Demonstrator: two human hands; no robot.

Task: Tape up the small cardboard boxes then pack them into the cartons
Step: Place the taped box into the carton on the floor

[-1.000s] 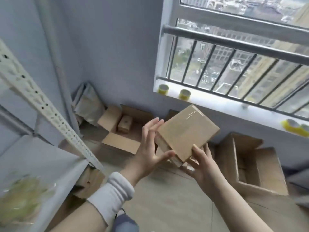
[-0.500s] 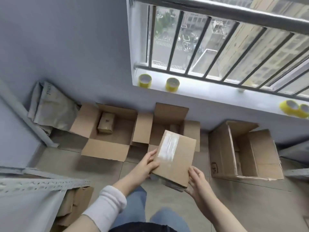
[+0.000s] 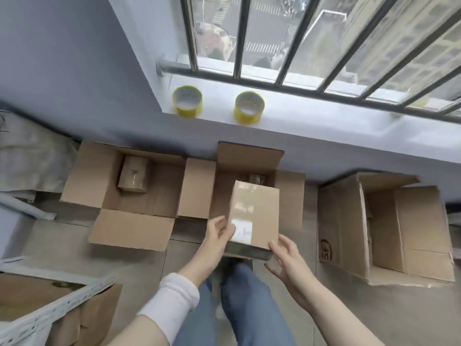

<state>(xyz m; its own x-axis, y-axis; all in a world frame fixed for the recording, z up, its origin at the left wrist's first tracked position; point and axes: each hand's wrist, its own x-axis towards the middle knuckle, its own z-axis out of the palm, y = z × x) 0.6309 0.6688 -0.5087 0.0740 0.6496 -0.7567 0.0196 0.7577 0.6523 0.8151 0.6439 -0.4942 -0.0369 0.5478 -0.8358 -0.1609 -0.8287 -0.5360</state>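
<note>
A small taped cardboard box [image 3: 257, 211] hangs over the middle open carton [image 3: 291, 196], held between both hands. My left hand [image 3: 219, 233] grips its near left edge. My right hand [image 3: 287, 255] touches its near right corner with spread fingers. Shiny tape runs along the box's top. Another small box [image 3: 258, 179] shows partly inside the middle carton, behind the held one. The left open carton [image 3: 129, 228] holds one small taped box [image 3: 133, 177]. A third carton [image 3: 349, 221] lies on its side at the right.
Two yellow tape rolls [image 3: 188, 101] [image 3: 249, 106] stand on the window sill [image 3: 324, 121] above the cartons. A white metal shelf frame [image 3: 57, 303] with cardboard under it is at the lower left. Grey bags [image 3: 30, 151] lie at the far left. My legs stand on the tiled floor.
My view has tilted down toward the floor. Both hands have lowered the small box from chest height to just above the middle carton, and the box has turned level.
</note>
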